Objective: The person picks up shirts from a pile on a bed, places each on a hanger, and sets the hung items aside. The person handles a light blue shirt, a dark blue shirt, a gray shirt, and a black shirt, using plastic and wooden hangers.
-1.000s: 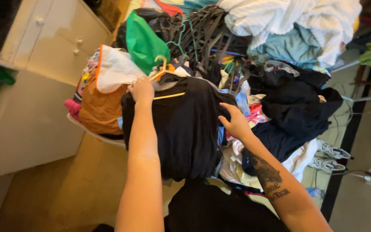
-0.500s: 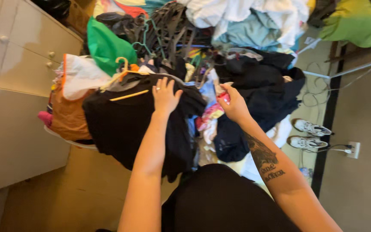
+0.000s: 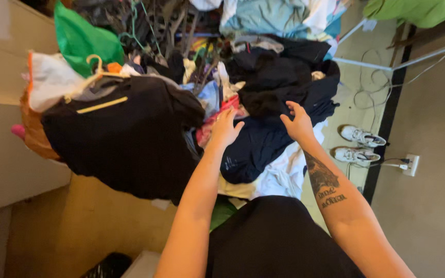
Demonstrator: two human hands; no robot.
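Observation:
A big heap of clothes lies in front of me. My left hand (image 3: 226, 127) rests with spread fingers on a pink and red garment (image 3: 213, 121) in the middle of the heap. My right hand (image 3: 298, 122) lies on a dark navy garment (image 3: 263, 146), fingers apart, holding nothing that I can see. To the left a black shirt (image 3: 124, 139) on a yellow hanger (image 3: 101, 104) drapes over the pile. Black clothes (image 3: 279, 77) lie behind my hands.
A green bag (image 3: 81, 38) and a tangle of dark hangers (image 3: 166, 23) sit at the back. White cabinets (image 3: 6, 128) stand at the left. A pair of white sneakers (image 3: 359, 145), a wall socket with plug (image 3: 409, 165) and loose cables (image 3: 372, 87) lie at the right.
My left hand left the black shirt and moved right onto the pink garment. My right hand shifted onto the navy garment. The view has swung to the right.

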